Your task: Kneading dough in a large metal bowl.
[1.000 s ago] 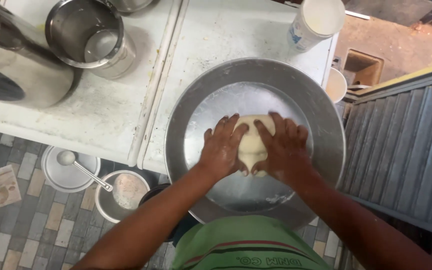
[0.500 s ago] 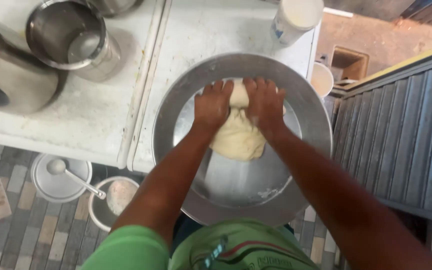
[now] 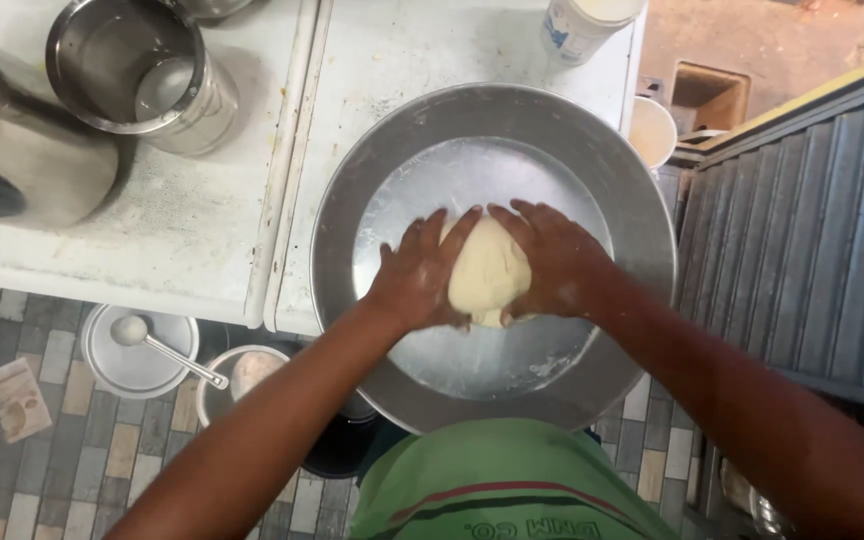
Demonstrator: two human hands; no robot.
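Kneading: I see both hands, left (image 3: 420, 278) and right (image 3: 554, 262), fingers cupped around the dough (image 3: 488, 272) at the middle of the pan (image 3: 352, 180). Next, I judge, a firm press down.

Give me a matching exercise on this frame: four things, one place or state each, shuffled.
Things:
1. dough ball
2. round metal tray
3. steel pot
4. ladle

Places or states:
A. on the white table, under the dough
B. on a lid on the tiled floor
C. between left hand and right hand
D. on the table's left part, open

Pairs: 1-C, 2-A, 3-D, 4-B
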